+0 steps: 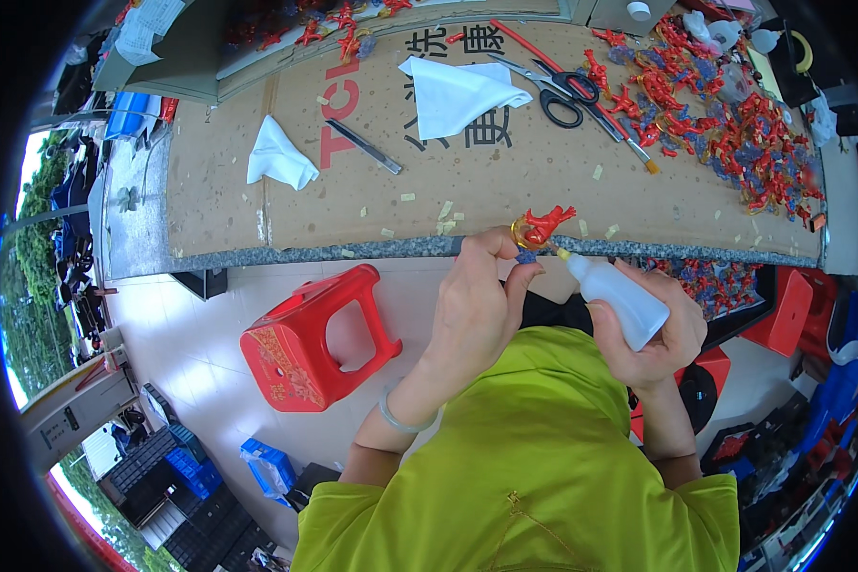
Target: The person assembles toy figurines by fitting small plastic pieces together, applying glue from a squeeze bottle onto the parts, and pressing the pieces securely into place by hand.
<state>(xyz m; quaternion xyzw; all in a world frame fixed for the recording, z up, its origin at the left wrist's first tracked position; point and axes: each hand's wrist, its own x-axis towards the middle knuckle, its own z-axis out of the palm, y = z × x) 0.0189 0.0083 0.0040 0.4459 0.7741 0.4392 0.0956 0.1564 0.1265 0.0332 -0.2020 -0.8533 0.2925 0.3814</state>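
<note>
Just off the near edge of the bench, my left hand (475,303) pinches a small figurine (546,225), red with a yellow-gold ring and a blue-purple base, between thumb and forefinger. My right hand (660,329) is wrapped round a white squeeze bottle (623,297). The bottle is tilted, and its yellowish nozzle points up and left at the figurine's base; whether the tip touches is too small to tell. A large heap of similar red, purple and gold figurines (734,143) covers the right side of the bench.
Cardboard (229,181) covers the bench. On it lie black-handled scissors (562,100), a brush (643,157), tweezers (362,146), white cloths (453,95) and yellowish scraps. More figurines fill a tray (710,286) below the right edge. A red stool (300,343) stands at lower left.
</note>
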